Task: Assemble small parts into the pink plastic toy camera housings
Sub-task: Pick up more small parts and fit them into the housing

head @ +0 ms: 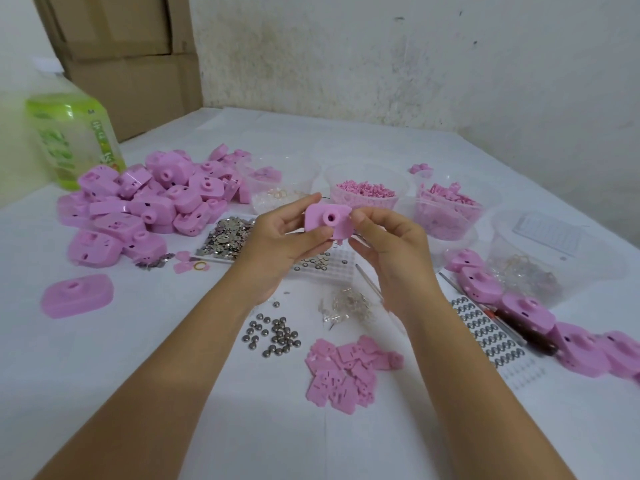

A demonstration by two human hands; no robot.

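Note:
A pink toy camera housing (327, 221) is held up above the table's middle, its lens tube facing me. My left hand (277, 244) grips its left side, fingers over the top edge and thumb underneath. My right hand (388, 247) pinches its right edge from the other side. A big pile of pink housings (138, 202) lies at the left, and one housing (77, 296) lies alone nearer me. A row of housings (540, 313) runs along the right. Flat pink plates (346, 372) and small steel balls (273, 336) lie in front of my wrists.
Clear tubs of pink bits (363, 194) (446, 207) and clear parts (540, 261) stand behind and right. A tray of silver metal pieces (227, 237), a white grid tray (329, 268), a sheet of rings (488, 334), a dark-handled tool (519, 329) and a green jug (69, 140) surround the work spot.

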